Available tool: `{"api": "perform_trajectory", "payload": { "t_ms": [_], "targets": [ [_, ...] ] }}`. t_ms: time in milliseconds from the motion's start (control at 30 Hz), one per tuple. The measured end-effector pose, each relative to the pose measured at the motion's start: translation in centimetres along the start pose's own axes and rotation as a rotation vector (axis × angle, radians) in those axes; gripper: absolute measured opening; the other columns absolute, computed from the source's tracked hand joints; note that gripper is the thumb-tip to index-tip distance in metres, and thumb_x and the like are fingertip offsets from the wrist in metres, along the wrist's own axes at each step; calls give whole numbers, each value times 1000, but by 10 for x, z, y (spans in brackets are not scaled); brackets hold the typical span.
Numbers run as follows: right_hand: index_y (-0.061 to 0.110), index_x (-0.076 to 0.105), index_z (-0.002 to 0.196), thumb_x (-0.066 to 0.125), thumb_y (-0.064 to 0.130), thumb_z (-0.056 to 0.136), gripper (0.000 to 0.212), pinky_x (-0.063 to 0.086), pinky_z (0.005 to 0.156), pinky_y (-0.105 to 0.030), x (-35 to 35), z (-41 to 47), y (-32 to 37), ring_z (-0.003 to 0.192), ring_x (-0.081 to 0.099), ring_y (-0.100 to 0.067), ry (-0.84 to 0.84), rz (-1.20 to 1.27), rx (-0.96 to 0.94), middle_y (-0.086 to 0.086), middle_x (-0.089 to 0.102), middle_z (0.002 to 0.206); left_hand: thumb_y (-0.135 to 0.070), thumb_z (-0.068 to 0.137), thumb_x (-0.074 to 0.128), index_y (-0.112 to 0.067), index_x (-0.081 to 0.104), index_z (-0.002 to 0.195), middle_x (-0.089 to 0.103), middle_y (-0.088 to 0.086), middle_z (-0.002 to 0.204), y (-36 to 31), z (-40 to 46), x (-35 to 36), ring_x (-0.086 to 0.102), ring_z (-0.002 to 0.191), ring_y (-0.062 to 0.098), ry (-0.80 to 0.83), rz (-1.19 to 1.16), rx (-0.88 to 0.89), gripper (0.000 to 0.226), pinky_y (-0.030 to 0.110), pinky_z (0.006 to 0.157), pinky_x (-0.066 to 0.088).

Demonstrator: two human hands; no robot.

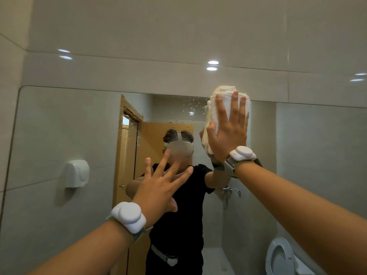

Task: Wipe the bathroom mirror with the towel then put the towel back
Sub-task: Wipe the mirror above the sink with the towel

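Note:
The big wall mirror [59,126] fills the lower part of the view, with water spots near its top middle. A bunched white towel [224,96] lies against the glass at the mirror's top edge, right of centre. My right hand [228,132] is flat on the towel, fingers spread upward, pressing it to the mirror. My left hand [160,187] is raised in front of the glass lower down at centre, fingers spread, holding nothing. Whether it touches the glass I cannot tell. Both wrists wear white trackers.
The mirror reflects a person in black, a wooden door [127,155], a white hand dryer [77,173], a wall tap [228,189] and a toilet [282,257]. Glossy beige tiles [158,36] rise above the mirror.

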State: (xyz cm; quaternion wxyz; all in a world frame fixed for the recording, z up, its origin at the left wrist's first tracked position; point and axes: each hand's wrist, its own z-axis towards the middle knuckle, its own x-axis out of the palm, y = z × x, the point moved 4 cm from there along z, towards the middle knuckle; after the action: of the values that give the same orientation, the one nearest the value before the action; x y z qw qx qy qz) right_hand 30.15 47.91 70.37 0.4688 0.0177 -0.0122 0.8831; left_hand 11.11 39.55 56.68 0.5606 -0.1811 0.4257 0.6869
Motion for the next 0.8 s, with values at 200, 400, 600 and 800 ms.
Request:
{"api": "perform_trajectory", "payload": {
  "t_ms": [200,400,600,800],
  "targets": [
    [26,24,167,34,45,98,71,17,128,-64,3,0,32,162,6,-41,13,8,7,-15,10,176,-56,84,75,-43,-20,159,-46,0,162,-5,-2,-9,-46,146,38,31,-7,5,122,80,117,-9],
    [26,23,167,33,45,99,71,17,127,-66,11,-1,64,162,7,-43,3,36,-6,-17,10,175,-49,88,73,-43,-20,159,-36,1,168,15,-23,-7,-37,154,29,-92,-47,68,118,75,122,0],
    [29,21,167,36,44,99,71,20,126,-66,18,1,87,162,8,-42,-31,24,-18,-16,11,175,-63,81,72,-43,-17,161,-33,2,169,83,-72,3,-33,155,34,-141,-6,33,121,71,124,-4],
    [29,21,167,39,45,99,72,21,126,-66,28,5,112,161,9,-44,-23,11,-16,-16,12,175,-63,80,73,-42,-10,163,-32,4,169,109,-94,22,-31,155,38,-105,19,-21,119,73,124,1]
  ]
}}
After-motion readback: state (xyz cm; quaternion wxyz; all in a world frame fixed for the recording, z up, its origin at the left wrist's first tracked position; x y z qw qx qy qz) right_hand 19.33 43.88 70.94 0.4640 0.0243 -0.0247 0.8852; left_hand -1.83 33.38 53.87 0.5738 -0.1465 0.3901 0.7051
